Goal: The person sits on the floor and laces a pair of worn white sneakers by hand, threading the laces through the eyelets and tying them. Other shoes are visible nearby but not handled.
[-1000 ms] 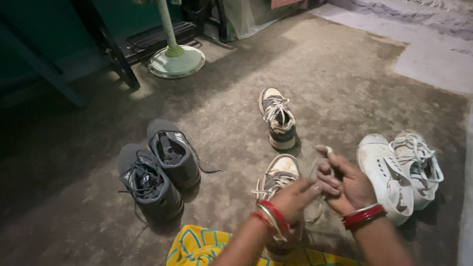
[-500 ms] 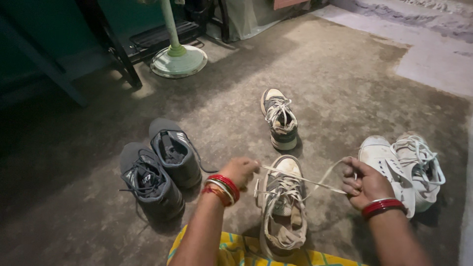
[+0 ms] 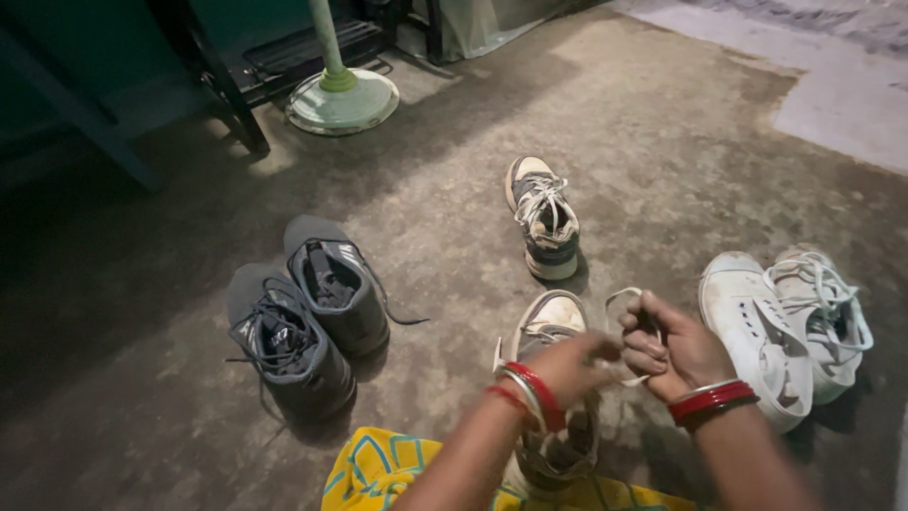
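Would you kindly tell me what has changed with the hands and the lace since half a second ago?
The left hand and right hand came together over the grey-and-white shoe; earlier they were spread apart, pulling the white lace taut. The lace now forms a loop at the right hand. Both keep hold of it. The dark pair and white pair stayed put.

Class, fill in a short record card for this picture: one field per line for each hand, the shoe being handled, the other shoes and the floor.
left hand: pinching the lace, over the near shoe
right hand: holding a lace loop
near shoe: grey-and-cream, between the hands
matching shoe: farther off, laced
dark pair: left side, laces loose
white pair: right side
floor: bare concrete
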